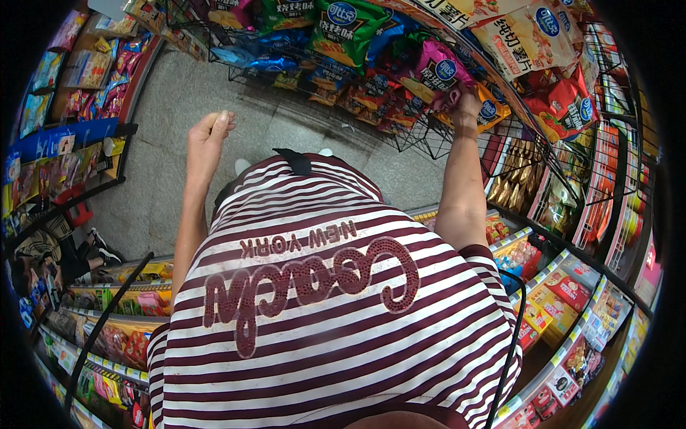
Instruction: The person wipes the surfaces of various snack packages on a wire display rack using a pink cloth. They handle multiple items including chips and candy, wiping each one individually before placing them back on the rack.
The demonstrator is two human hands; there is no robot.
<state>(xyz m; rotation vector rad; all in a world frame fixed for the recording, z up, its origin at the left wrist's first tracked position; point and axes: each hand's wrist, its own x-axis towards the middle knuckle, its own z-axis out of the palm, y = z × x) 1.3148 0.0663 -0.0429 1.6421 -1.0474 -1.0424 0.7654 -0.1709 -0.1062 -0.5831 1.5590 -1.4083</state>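
Observation:
My right hand (466, 106) reaches out to the wire rack at the far right and has its fingers closed on the lower edge of a magenta chip bag (437, 68). The fingertips are partly hidden by the bag. An orange chip bag (491, 107) sits just right of that hand, and red chip bags (368, 98) stand in the row to its left. Over the floor on the left, my left hand (211, 131) is curled into a loose fist with the thumb on top. Nothing shows in it.
A black wire rack (421, 139) with green chip bags (343, 32) spans the far side. Snack shelves (100, 79) line the left, and low shelves (557, 307) stand near right. At the lower left a person (61, 254) is low beside the shelves. Grey floor (161, 179) lies between.

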